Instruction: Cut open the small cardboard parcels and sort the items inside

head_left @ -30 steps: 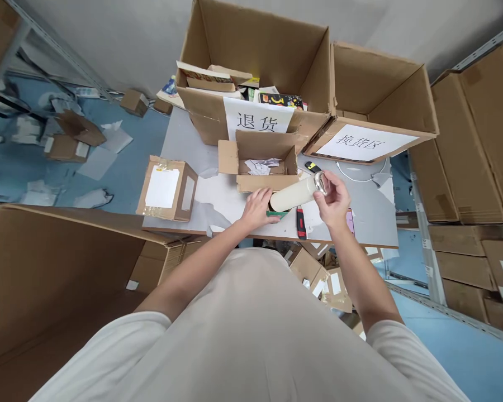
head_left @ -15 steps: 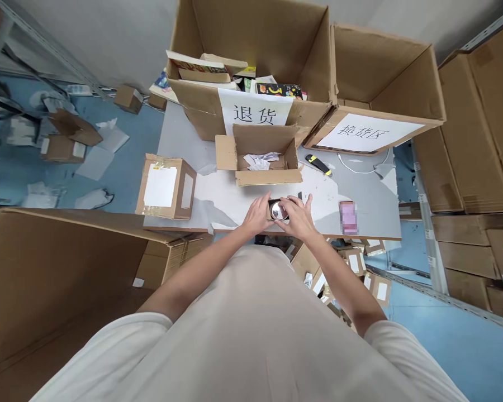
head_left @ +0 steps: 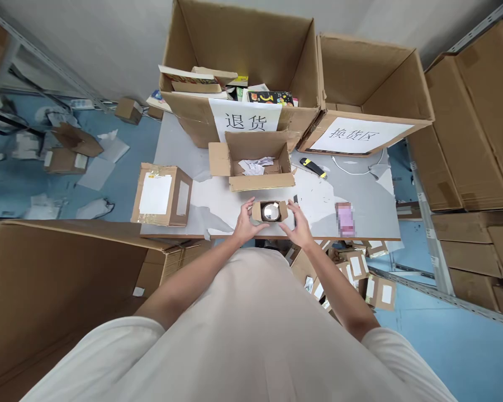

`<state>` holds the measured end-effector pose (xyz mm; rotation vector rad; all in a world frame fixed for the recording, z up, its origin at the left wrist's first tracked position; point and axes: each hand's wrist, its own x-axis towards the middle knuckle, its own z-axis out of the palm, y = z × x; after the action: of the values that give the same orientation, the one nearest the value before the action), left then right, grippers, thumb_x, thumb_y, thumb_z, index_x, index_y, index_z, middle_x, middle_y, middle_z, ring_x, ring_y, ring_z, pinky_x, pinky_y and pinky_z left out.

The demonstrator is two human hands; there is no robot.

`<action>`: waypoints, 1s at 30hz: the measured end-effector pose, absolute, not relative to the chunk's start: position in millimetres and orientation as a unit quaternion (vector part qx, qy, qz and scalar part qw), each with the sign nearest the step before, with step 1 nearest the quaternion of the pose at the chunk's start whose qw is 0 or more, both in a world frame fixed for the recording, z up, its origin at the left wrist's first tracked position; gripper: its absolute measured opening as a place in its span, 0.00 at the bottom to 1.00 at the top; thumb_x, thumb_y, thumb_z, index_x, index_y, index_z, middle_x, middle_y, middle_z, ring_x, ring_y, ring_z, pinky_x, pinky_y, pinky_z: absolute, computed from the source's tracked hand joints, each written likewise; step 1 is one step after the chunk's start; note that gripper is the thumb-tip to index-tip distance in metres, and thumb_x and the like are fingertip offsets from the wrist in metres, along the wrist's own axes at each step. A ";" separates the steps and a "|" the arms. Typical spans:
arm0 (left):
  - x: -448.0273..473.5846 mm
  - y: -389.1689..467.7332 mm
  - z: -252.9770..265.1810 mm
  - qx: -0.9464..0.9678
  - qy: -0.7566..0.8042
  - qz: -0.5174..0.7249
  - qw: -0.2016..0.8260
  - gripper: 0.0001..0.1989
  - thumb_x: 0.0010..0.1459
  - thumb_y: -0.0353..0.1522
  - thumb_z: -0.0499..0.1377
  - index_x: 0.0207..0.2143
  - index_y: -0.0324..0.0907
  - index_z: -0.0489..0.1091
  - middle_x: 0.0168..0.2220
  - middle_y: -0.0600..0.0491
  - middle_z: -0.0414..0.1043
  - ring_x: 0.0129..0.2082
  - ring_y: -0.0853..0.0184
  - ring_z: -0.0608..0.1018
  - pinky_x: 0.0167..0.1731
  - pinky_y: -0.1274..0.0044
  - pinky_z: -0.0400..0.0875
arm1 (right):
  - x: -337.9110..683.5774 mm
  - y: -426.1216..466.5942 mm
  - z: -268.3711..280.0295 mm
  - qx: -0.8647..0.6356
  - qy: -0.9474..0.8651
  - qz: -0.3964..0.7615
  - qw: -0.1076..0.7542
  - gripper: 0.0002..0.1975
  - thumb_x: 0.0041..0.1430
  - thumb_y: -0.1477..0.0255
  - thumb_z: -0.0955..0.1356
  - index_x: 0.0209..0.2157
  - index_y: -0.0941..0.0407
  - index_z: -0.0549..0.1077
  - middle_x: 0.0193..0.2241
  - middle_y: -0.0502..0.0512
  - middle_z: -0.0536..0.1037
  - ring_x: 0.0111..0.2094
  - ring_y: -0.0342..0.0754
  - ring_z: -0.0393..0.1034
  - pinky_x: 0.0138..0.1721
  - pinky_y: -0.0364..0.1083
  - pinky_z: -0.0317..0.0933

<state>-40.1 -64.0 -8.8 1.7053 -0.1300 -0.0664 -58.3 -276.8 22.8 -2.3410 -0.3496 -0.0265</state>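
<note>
A small open cardboard box (head_left: 257, 211) lies near the front edge of the table, its end flaps spread out. Inside it sits a round, shiny, silver-topped item (head_left: 270, 211) whose kind I cannot make out. My left hand (head_left: 245, 222) is at the box's left end, fingers and thumb apart around the flap. On the right end, my right hand (head_left: 298, 225) is spread the same way. Whether the fingertips touch the cardboard is hard to tell. Just beyond stands a larger open carton (head_left: 261, 182) with crumpled paper (head_left: 255, 166) in it.
Behind stand two big cartons with paper signs, the left one (head_left: 188, 120) holding books, the right one (head_left: 419, 106) beside it. A yellow-black box cutter (head_left: 313, 167) and a pink pixelated item (head_left: 345, 219) lie to the right. At left is a taped box (head_left: 179, 195).
My hands have moved apart from the round item to the ends of the small box, uncovering its flaps. The view has shifted slightly.
</note>
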 end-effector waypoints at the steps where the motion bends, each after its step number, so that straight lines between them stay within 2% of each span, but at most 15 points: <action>1: -42.7 -65.2 -8.9 0.760 -0.063 -0.026 0.646 0.42 0.40 0.47 0.70 0.54 0.42 0.57 0.63 0.34 0.52 0.60 0.52 0.66 0.57 0.60 0.62 | -58.2 -276.9 20.8 -0.907 -0.171 0.011 0.384 0.30 0.60 0.60 0.64 0.60 0.57 0.58 0.63 0.70 0.57 0.64 0.57 0.54 0.59 0.60 0.56; 4: -43.9 -66.5 -5.2 0.797 -0.107 -0.037 0.594 0.31 0.46 0.48 0.66 0.48 0.42 0.64 0.63 0.36 0.54 0.64 0.52 0.60 0.60 0.57 0.57 | -53.6 -276.2 18.1 -0.898 -0.237 0.045 0.368 0.25 0.60 0.62 0.65 0.56 0.56 0.64 0.63 0.69 0.57 0.64 0.57 0.54 0.59 0.59 0.57; 8: -33.5 -64.2 2.6 0.811 -0.150 -0.065 0.562 0.26 0.50 0.48 0.64 0.46 0.42 0.67 0.63 0.37 0.55 0.64 0.53 0.60 0.60 0.56 0.56 | -32.8 -278.0 24.1 -0.908 -0.260 0.039 0.325 0.23 0.58 0.59 0.67 0.51 0.56 0.68 0.63 0.70 0.56 0.64 0.60 0.52 0.58 0.62 0.56; 10: -27.8 -63.0 5.5 0.804 -0.157 -0.073 0.569 0.24 0.50 0.47 0.64 0.45 0.43 0.69 0.62 0.38 0.56 0.63 0.53 0.61 0.60 0.57 0.56 | -17.6 -276.7 29.8 -0.902 -0.310 0.056 0.294 0.27 0.58 0.57 0.66 0.54 0.57 0.66 0.64 0.69 0.54 0.64 0.60 0.50 0.58 0.62 0.55; 12: -24.4 -62.5 7.1 0.791 -0.153 -0.083 0.587 0.24 0.49 0.45 0.65 0.45 0.43 0.69 0.62 0.39 0.58 0.63 0.54 0.61 0.61 0.58 0.55 | -4.1 -271.2 35.1 -0.894 -0.368 0.077 0.245 0.32 0.60 0.56 0.64 0.61 0.58 0.60 0.65 0.68 0.53 0.64 0.60 0.50 0.59 0.61 0.55; 14: -23.8 -62.1 8.0 0.776 -0.132 -0.093 0.610 0.28 0.47 0.43 0.67 0.49 0.43 0.67 0.61 0.38 0.60 0.63 0.53 0.62 0.61 0.58 0.54 | 3.6 -262.5 39.0 -0.893 -0.399 0.089 0.186 0.38 0.59 0.55 0.64 0.64 0.59 0.54 0.66 0.69 0.51 0.62 0.62 0.53 0.58 0.60 0.56; 17: -26.2 -56.3 11.8 0.776 -0.113 -0.105 0.612 0.42 0.45 0.40 0.68 0.60 0.43 0.55 0.62 0.37 0.58 0.63 0.53 0.62 0.60 0.58 0.56 | 2.8 -250.1 42.9 -0.909 -0.391 0.097 0.108 0.40 0.57 0.53 0.65 0.66 0.55 0.53 0.66 0.66 0.51 0.56 0.65 0.58 0.51 0.59 0.62; 20: -25.1 -37.0 23.4 0.814 -0.175 -0.098 0.546 0.48 0.45 0.39 0.67 0.65 0.42 0.48 0.65 0.36 0.52 0.65 0.53 0.58 0.61 0.59 0.55 | -5.0 -244.1 46.5 -0.918 -0.376 0.106 0.060 0.34 0.60 0.57 0.64 0.65 0.49 0.54 0.63 0.64 0.58 0.51 0.63 0.60 0.41 0.55 0.68; 22: -16.7 -17.9 33.8 0.841 -0.224 -0.068 0.488 0.44 0.47 0.40 0.65 0.64 0.41 0.52 0.65 0.38 0.51 0.65 0.53 0.58 0.62 0.60 0.55 | -8.2 -242.5 47.7 -0.919 -0.376 0.110 0.048 0.31 0.61 0.60 0.63 0.65 0.48 0.55 0.59 0.65 0.63 0.49 0.62 0.61 0.36 0.52 0.69; 24: 0.1 0.5 41.6 0.871 -0.234 -0.025 0.431 0.35 0.52 0.41 0.60 0.61 0.41 0.57 0.65 0.40 0.54 0.65 0.54 0.59 0.62 0.60 0.54 | -8.2 -240.9 47.7 -0.921 -0.372 0.111 0.044 0.30 0.62 0.61 0.63 0.64 0.49 0.56 0.56 0.66 0.65 0.49 0.62 0.61 0.32 0.50 0.69; 27: 35.1 16.5 41.5 0.928 -0.188 0.009 0.321 0.30 0.57 0.44 0.54 0.59 0.39 0.61 0.64 0.39 0.55 0.66 0.49 0.56 0.62 0.54 0.48 | -4.8 -239.1 50.5 -0.929 -0.352 0.106 0.049 0.29 0.63 0.61 0.61 0.64 0.52 0.58 0.54 0.67 0.66 0.49 0.62 0.61 0.34 0.51 0.69; 30: 63.4 16.7 30.8 0.958 -0.184 -0.040 0.215 0.35 0.55 0.48 0.55 0.60 0.38 0.60 0.64 0.36 0.54 0.66 0.42 0.52 0.59 0.46 0.43 | -4.0 -247.9 72.5 -0.938 -0.324 0.086 0.083 0.29 0.63 0.60 0.61 0.63 0.55 0.59 0.53 0.68 0.67 0.49 0.61 0.62 0.42 0.55 0.68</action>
<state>63.4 16.7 30.8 2.6571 -0.5097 -0.1104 -4.0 -247.9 72.5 -2.8023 -0.9677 0.2554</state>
